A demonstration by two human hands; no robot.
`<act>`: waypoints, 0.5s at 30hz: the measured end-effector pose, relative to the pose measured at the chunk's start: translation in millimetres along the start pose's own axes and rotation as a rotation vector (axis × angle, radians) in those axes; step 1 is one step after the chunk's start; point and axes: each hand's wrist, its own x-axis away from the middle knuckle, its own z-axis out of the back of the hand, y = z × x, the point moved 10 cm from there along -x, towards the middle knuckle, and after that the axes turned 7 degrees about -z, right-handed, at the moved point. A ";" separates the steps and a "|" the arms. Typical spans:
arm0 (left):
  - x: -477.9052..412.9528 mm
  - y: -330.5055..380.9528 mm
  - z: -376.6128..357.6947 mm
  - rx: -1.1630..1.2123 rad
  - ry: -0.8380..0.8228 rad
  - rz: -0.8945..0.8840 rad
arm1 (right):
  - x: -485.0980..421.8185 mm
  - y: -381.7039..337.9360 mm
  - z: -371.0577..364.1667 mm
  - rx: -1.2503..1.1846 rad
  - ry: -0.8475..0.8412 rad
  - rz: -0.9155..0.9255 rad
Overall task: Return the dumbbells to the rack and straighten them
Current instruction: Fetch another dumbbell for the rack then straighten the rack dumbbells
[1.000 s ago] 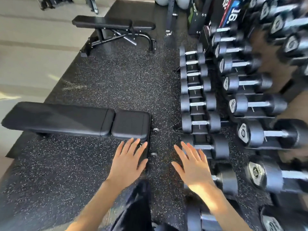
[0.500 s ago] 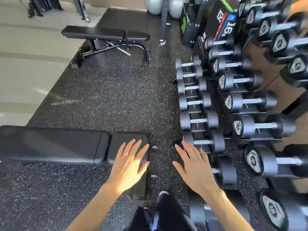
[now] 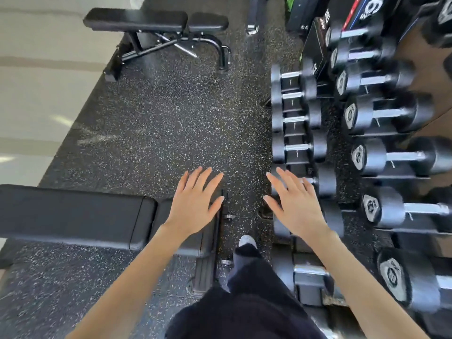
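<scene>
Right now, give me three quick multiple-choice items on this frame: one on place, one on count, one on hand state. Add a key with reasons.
1. On which side of the person do the racked dumbbells stand?
A) left
B) right
C) behind

2. How many benches show?
A) one
B) two
C) four

3. The left hand and right hand are:
A) both open, holding nothing
B) both gripping one dumbbell
C) both curled into fists

Key:
1. B, the rows of dumbbells fill the right side of the view.
2. B, there is a near bench under the left hand and a far bench at the top.
3. A, the fingers on both hands are straight and spread, with nothing in them.
</scene>
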 end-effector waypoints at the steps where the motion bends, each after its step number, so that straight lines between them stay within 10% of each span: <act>1: -15.3 -0.1 1.6 -0.001 -0.002 0.008 | -13.6 6.8 3.6 -0.006 -0.004 0.006; 15: -155.1 -8.6 6.9 -0.016 0.050 0.079 | -152.1 63.3 31.8 -0.026 0.032 0.136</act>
